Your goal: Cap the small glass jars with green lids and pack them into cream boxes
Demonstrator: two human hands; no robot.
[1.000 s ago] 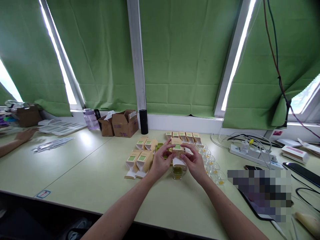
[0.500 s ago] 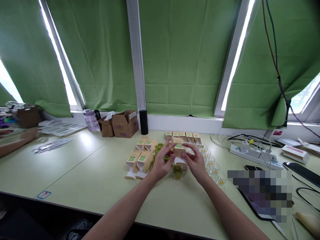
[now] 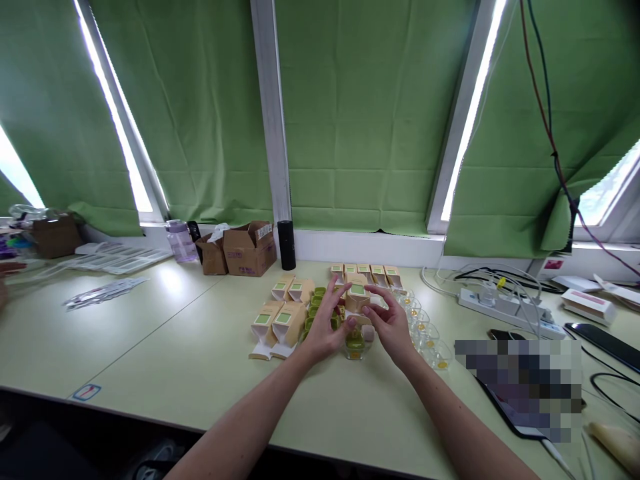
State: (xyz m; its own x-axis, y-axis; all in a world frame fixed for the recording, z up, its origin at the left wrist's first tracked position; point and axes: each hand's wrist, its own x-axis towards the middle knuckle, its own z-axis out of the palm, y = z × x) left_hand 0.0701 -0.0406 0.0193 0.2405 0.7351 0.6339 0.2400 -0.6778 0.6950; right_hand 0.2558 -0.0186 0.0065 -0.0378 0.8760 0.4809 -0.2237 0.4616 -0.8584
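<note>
Holding small box (image 3: 357, 300) between left hand (image 3: 325, 330) and right hand (image 3: 393, 327), co-worker's arm (image 3: 3, 293) now mostly gone

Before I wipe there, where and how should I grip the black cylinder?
Probably mid-height on the black cylinder, from front or right: it stands upright, straight-sided, with the larger cardboard box close on its left and the wall behind.

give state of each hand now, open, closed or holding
Left hand: fingers parted, index finger at the left edge of the small box; grip unclear.
Right hand: thumb and index finger at the small box's right edge, apparently holding it.
</note>
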